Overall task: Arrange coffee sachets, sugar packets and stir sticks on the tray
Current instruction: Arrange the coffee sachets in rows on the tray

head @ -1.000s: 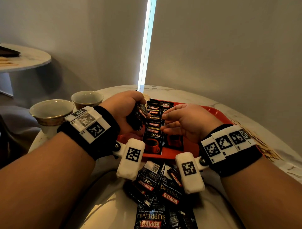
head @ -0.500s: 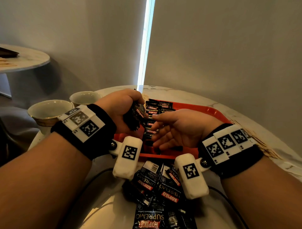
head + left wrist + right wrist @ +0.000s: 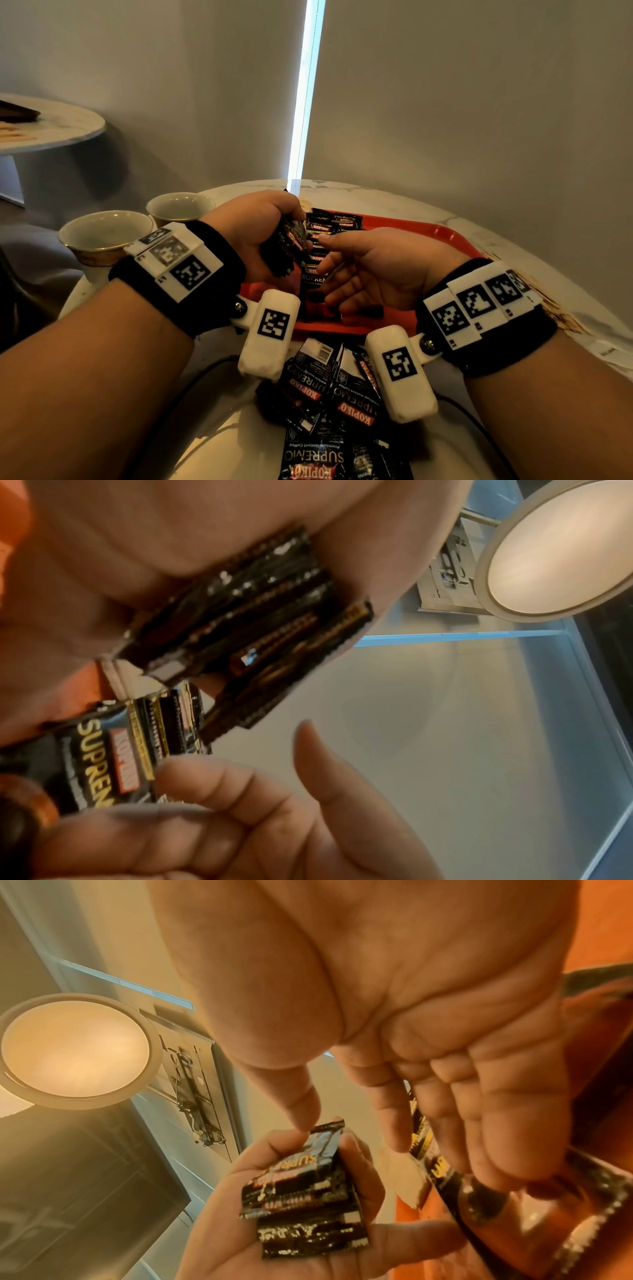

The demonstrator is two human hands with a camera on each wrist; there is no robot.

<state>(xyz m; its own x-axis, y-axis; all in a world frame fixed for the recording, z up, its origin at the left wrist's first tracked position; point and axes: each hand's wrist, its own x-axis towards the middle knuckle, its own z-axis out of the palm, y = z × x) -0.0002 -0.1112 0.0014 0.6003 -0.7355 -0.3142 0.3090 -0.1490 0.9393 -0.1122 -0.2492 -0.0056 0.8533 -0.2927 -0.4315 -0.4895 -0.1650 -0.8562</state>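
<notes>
The left hand (image 3: 255, 226) grips a stack of sachets (image 3: 286, 246) at frame centre, above the red tray (image 3: 442, 236); the right hand (image 3: 373, 270), fingers relaxed, reaches in. Best to pinch only the top sachet, peel it clear; then lay it flush against the row of sachets (image 3: 322, 240) on the tray.

The scene is being viewed from above by the head camera; the held sachets (image 3: 287, 249) are being framed closely, upward, by both wrist views.

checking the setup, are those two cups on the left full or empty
Empty: the head view looks down into both cups and shows bare pale insides, no liquid.
</notes>
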